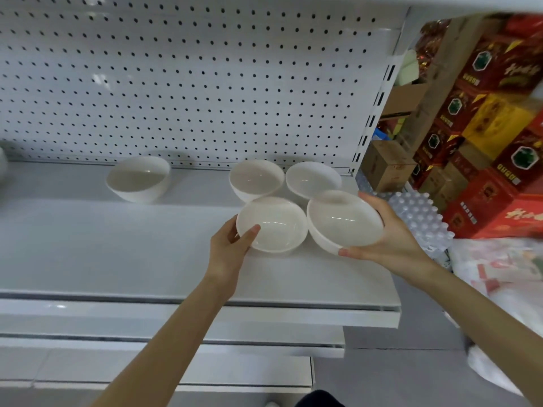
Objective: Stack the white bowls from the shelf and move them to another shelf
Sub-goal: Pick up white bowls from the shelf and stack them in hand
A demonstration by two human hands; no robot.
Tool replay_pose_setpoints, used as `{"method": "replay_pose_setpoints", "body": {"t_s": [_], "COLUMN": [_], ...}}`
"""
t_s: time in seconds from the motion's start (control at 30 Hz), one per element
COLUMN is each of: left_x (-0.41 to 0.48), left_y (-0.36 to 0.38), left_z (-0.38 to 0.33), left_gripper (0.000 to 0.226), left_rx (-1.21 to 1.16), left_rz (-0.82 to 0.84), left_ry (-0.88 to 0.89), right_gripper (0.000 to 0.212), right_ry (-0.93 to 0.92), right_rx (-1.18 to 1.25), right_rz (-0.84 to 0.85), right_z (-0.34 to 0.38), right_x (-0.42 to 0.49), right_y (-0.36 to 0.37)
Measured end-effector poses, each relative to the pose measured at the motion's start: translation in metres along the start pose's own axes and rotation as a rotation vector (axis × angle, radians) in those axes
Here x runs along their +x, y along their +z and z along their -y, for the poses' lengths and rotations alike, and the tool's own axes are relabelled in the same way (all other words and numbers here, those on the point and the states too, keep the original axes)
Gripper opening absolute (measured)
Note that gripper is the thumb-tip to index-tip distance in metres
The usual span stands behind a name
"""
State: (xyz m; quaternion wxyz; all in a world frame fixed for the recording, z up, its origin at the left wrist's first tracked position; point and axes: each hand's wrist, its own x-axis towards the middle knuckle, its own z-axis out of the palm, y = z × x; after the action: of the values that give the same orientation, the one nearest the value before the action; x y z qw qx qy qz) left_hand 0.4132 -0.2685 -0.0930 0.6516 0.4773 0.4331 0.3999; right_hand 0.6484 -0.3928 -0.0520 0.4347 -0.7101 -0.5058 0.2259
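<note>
five white bowls point(256, 179) sit on a white shop shelf point(117, 254), four clustered toward its right end and a lone bowl point(138, 179) well apart to the left. the left hand point(232, 251) pinches the near-left bowl point(271, 224) at its rim, thumb inside. the right hand point(390, 239) cups the near-right bowl point(345, 220), fingers curled round the far rim and thumb on the near edge; this bowl is tilted and seemingly lifted. glossy and rigid, the bowls look light but slippery and breakable, best gripped at the rim or under the base. both forearms reach up from below. a pegboard point(176, 83) backs the shelf, and red boxes point(484, 142) stand at right.
</note>
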Motion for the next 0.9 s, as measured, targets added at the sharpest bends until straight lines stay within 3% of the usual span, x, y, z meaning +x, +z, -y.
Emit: {"method": "replay_pose_setpoints", "body": {"t_s": [0.2, 0.33, 0.53, 0.77, 0.9], "left_x": [-0.006, -0.007, 0.004, 0.039, 0.061], "left_y": [-0.032, -0.072, -0.14, -0.208, -0.234], "left_z": [-0.007, -0.015, -0.034, -0.052, -0.058], "left_gripper": [0.029, 0.027, 0.048, 0.026, 0.032], "left_rx": [-0.015, -0.056, -0.112, -0.119, -0.107], "left_rz": [-0.093, -0.2, -0.308, -0.22, -0.066], "left_ry": [0.028, 0.043, 0.022, 0.003, -0.04], "right_gripper": [0.112, 0.106, 0.107, 0.105, 0.101], "right_ry": [-0.049, -0.119, -0.169, -0.15, -0.149], "right_rx": [0.019, 0.037, 0.101, 0.104, 0.146], "right_rz": [0.092, 0.179, 0.272, 0.298, 0.213], "right_z": [0.029, 0.058, 0.101, 0.143, 0.163], "right_x": [0.014, 0.031, 0.051, 0.073, 0.079], "right_y": [0.017, 0.05, 0.108, 0.185, 0.232]}}
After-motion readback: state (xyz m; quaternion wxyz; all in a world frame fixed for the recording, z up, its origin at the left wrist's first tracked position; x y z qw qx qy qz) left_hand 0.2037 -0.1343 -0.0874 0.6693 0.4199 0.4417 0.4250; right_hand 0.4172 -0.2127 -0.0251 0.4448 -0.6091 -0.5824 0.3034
